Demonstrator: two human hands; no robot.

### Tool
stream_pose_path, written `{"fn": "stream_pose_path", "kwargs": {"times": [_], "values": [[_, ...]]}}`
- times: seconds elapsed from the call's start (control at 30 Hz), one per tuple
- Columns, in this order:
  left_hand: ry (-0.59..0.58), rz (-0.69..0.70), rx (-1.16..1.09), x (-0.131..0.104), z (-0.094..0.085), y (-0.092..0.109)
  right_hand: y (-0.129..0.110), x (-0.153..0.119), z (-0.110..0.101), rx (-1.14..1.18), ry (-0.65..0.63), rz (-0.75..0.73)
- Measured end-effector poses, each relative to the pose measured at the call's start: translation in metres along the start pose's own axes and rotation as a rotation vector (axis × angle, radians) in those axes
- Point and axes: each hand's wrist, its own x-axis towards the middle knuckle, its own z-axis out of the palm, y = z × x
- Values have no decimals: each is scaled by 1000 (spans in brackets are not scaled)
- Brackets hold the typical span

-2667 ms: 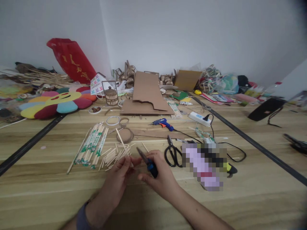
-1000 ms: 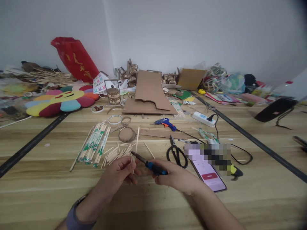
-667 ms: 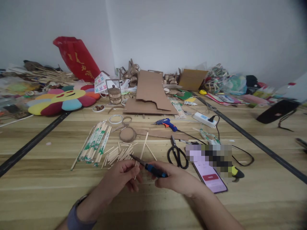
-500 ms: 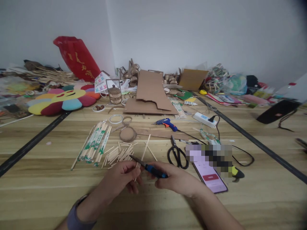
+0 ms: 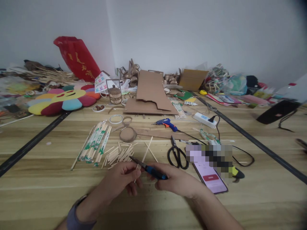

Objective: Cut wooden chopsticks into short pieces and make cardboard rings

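My left hand (image 5: 126,175) is closed, pinching thin wooden sticks (image 5: 147,148) between thumb and fingers; one points up and away over the table. A knife (image 5: 155,172) with a blue and black handle is gripped in my right hand (image 5: 175,179). Its dark blade lies across the sticks just above my left thumb, and the tip reaches left past them. Behind my left hand lies a loose pile of short cut sticks (image 5: 120,154). Wrapped chopsticks (image 5: 96,142) with green print are to the left of that pile.
Scissors (image 5: 177,153) and a phone (image 5: 211,175) lie right of my hands. Farther back are a blue glue gun (image 5: 166,123), a ring-shaped cardboard piece (image 5: 128,134), a power strip (image 5: 205,119) and cardboard sheets (image 5: 150,86). A flower cushion (image 5: 67,97) sits at the back left.
The long stick in my left hand has tilted slightly to the right at its far end. Both hands and the knife have stayed nearly in place.
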Motion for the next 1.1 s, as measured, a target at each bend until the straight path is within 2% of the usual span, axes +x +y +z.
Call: {"fn": "stream_pose_path", "kwargs": {"times": [0.43, 0.77, 0.93, 1.1], "values": [[4, 5, 79, -1, 1, 1, -1, 4, 8, -102, 75, -55], [-3, 35, 106, 0, -8, 2, 0, 8, 23, -134, 204, -100], [24, 61, 103, -2, -10, 4, -2, 10, 22, -88, 201, -107], [0, 77, 116, -4, -7, 5, -6, 6, 12, 95, 73, -62]]}}
